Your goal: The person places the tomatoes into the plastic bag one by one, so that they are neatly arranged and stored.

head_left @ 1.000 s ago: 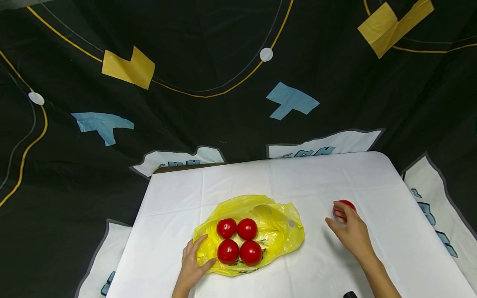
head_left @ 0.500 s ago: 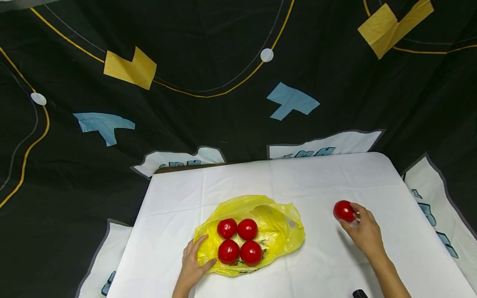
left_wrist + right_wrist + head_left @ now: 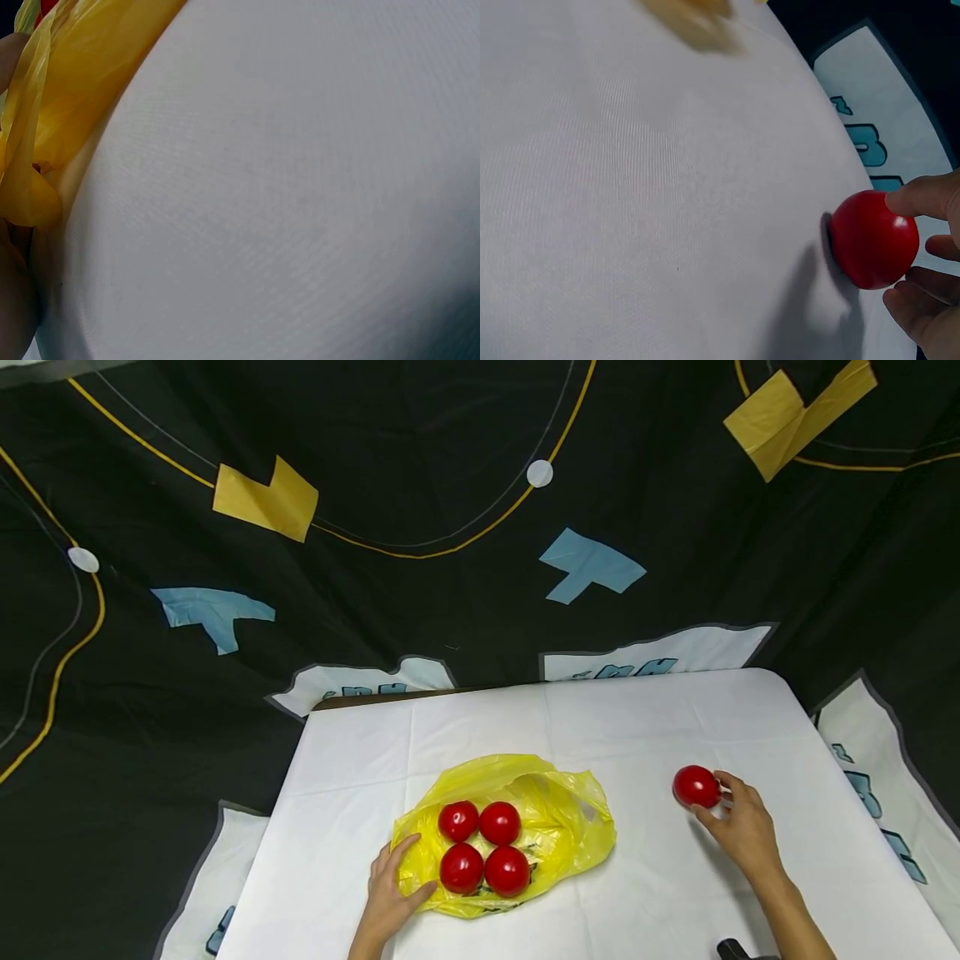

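A yellow plastic bag (image 3: 570, 827) lies spread on the white-covered table, with several shiny tomato-like red balls (image 3: 507, 871) on it in a square. My left hand (image 3: 390, 893) holds the bag's left edge, thumb toward the front and fingers farther back. In the left wrist view, folds of the bag (image 3: 90, 82) show beside part of that hand. Off to the right, my right hand (image 3: 742, 831) has its thumb and fingers around the right side of another red ball (image 3: 696, 787). The right wrist view shows a finger on this ball (image 3: 874, 240) and the thumb below.
The white tablecloth (image 3: 622, 718) covers the table, whose far edge meets a black patterned backdrop (image 3: 420, 610). A small black object (image 3: 731, 949) shows at the bottom edge, near my right forearm.
My right hand has shifted from over the lone red ball to its right side and now has its fingers around it. The left hand and the bag have stayed in place.
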{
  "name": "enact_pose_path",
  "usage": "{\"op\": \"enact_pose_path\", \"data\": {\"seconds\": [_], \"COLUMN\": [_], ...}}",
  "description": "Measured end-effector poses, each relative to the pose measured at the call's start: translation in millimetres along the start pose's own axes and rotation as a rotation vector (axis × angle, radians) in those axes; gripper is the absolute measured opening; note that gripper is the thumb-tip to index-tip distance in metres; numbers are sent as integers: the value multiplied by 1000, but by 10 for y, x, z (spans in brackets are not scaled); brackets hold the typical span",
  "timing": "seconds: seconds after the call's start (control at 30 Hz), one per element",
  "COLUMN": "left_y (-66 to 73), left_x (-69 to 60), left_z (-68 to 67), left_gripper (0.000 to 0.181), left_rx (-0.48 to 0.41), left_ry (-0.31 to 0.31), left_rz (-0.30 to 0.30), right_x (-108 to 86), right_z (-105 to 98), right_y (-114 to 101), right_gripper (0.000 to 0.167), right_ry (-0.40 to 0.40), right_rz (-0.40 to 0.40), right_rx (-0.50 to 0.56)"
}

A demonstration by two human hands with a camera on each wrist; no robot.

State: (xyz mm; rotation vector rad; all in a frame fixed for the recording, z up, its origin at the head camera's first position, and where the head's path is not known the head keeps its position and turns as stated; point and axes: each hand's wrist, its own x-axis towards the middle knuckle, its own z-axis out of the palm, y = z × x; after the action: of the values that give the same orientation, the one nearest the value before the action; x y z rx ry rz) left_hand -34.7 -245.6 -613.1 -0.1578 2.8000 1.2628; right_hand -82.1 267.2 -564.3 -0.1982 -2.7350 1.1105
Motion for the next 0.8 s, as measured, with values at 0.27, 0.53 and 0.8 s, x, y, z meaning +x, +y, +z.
{"op": "enact_pose_path", "data": {"seconds": [0.27,0.53,0.8], "left_y": [19,31,19], "left_x": [-1,1,2], "left_z": [3,2,-4], "left_gripper": [76,76,76], "left_rx": [10,8,19], "left_ry": [1,-5,3], "left_rz": [-8,-23,-18], "right_x": [32,77,132], "right_z": [22,87,155], "right_y": [70,127,113], "right_gripper": [65,72,76], "right_ry": [-23,-47,-66], "right_rz": [24,33,63], "right_rx": [-10,-17,-29]}}
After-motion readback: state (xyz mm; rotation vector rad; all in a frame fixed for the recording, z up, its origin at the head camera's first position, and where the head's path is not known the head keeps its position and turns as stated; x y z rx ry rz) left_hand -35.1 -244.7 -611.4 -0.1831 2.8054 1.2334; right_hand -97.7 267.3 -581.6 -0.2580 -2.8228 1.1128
